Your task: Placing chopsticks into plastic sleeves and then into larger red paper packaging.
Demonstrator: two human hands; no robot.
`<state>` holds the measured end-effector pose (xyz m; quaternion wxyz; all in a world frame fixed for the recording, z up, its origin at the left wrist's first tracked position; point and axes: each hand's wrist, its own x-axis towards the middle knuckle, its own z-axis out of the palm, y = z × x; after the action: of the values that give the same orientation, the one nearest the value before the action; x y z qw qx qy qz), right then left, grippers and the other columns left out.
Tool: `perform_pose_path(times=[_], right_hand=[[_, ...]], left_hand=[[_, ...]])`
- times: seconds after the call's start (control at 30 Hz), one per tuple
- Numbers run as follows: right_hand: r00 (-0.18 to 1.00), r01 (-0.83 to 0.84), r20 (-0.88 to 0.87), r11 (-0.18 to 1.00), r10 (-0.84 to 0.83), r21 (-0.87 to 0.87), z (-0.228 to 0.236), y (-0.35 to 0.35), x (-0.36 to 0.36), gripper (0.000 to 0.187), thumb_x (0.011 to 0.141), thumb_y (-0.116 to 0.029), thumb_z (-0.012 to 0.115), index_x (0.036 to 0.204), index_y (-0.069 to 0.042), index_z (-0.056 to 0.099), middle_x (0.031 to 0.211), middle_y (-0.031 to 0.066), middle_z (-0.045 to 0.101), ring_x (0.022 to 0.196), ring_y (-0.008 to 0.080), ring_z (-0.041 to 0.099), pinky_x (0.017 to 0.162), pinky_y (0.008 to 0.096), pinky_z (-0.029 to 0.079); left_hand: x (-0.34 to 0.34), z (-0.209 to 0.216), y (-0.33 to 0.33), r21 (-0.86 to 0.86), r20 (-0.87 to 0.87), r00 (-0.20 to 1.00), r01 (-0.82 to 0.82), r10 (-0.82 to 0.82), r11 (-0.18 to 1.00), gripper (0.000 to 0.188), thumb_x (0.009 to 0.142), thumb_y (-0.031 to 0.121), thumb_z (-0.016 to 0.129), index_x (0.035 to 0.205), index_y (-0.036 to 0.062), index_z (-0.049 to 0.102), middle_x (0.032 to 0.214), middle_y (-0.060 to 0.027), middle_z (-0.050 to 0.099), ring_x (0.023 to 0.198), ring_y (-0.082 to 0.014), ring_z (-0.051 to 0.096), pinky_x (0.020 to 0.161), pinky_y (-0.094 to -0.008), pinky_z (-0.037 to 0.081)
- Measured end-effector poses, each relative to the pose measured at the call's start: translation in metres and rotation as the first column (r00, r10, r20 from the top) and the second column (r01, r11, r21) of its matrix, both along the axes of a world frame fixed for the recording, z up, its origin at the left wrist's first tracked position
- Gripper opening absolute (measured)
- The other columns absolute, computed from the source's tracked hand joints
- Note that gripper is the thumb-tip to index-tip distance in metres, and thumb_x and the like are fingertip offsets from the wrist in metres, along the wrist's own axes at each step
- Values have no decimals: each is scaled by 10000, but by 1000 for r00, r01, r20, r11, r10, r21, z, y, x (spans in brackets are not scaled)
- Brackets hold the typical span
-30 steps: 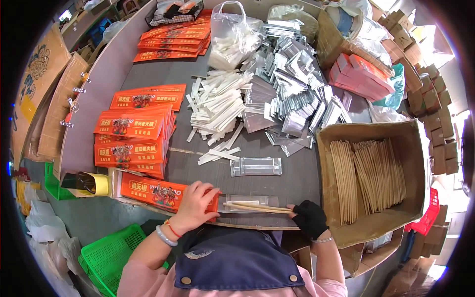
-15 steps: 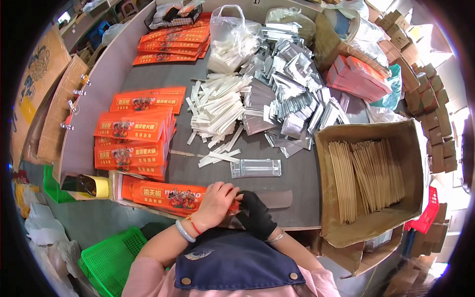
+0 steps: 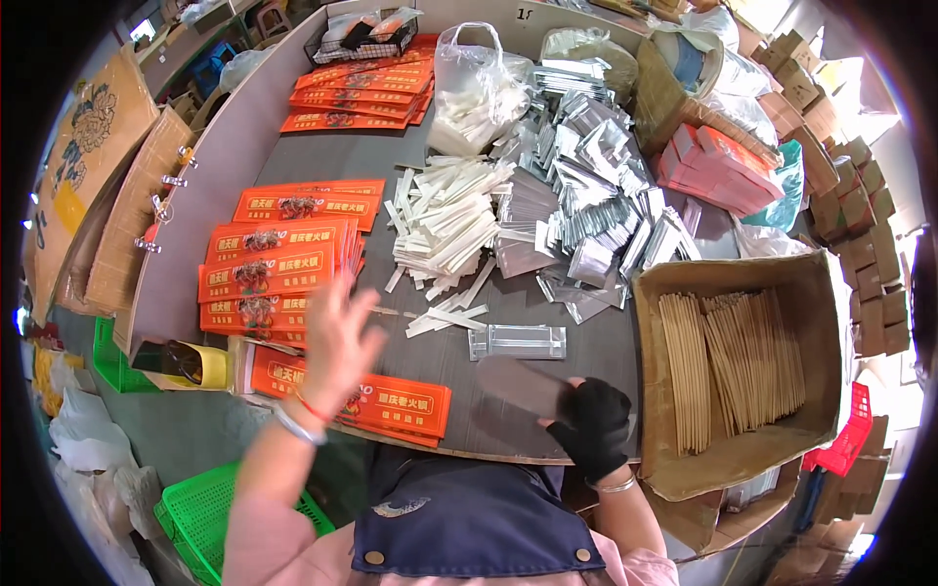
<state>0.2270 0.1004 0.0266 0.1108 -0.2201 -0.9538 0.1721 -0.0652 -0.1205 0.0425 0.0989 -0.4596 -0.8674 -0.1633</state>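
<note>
Red packet let go, apparently dealt with: my left hand swings off, spread and empty; my gloved right hand now grips a grey strip.

Pale printed characters stand on the red-orange sleeves; a black number is on the back panel.

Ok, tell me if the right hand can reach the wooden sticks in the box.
Probably yes: the gloved right hand is close beside the box, whose top is open above the wooden sticks, though that hand seems to hold a flat strip.
</note>
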Motion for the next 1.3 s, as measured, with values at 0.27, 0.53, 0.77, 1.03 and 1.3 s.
perform_pose_path(times=[0.27, 0.53, 0.77, 1.03, 1.3], right_hand=[[981, -135, 143, 990, 129, 37, 3, -20, -5, 606, 646, -429, 810, 1106, -100, 594, 1016, 80, 607, 969, 288, 569, 910, 452, 364], [953, -232, 155, 958, 259, -170, -37, -66, -53, 649, 680, -530, 762, 1131, -94, 597, 1057, 97, 615, 1014, 283, 574, 951, 499, 337], [970, 211, -139, 976, -202, 52, -39, 30, 15, 545, 681, -323, 819, 1102, -49, 609, 1039, 180, 634, 1013, 364, 595, 874, 447, 470], [554, 720, 255, 610, -792, 331, -57, 91, 115, 246, 876, -217, 629, 992, -13, 554, 996, 177, 582, 978, 369, 577, 836, 473, 480], [570, 666, 330, 658, -753, 351, -51, 81, 103, 157, 861, -117, 603, 955, -13, 534, 982, 193, 568, 957, 360, 573, 828, 453, 507]], left_hand=[[97, -78, -16, -8, 475, 871, -133, 121, 991, 1006, 626, 496, 856, 1392, -7, 441, 1469, -214, 353, 1381, -420, 279, 1146, -569, 167], [89, -76, -13, -56, 547, 833, -65, 85, 996, 1065, 640, 477, 855, 1444, -9, 352, 1519, -239, 282, 1427, -439, 196, 1147, -610, 97], [34, -66, 60, 322, 282, 944, 77, -173, 944, 376, 768, 139, 755, 1118, 42, 658, 1119, -113, 619, 1122, -335, 517, 985, -470, 375], [10, -91, 86, 48, 4, 968, 251, -251, 967, 112, 773, 171, 722, 810, 119, 630, 875, -29, 561, 906, -253, 534, 785, -408, 391], [66, -81, 129, 73, 232, 916, 319, -327, 945, 259, 732, 196, 781, 938, 114, 648, 993, -43, 587, 964, -269, 536, 834, -406, 401]])
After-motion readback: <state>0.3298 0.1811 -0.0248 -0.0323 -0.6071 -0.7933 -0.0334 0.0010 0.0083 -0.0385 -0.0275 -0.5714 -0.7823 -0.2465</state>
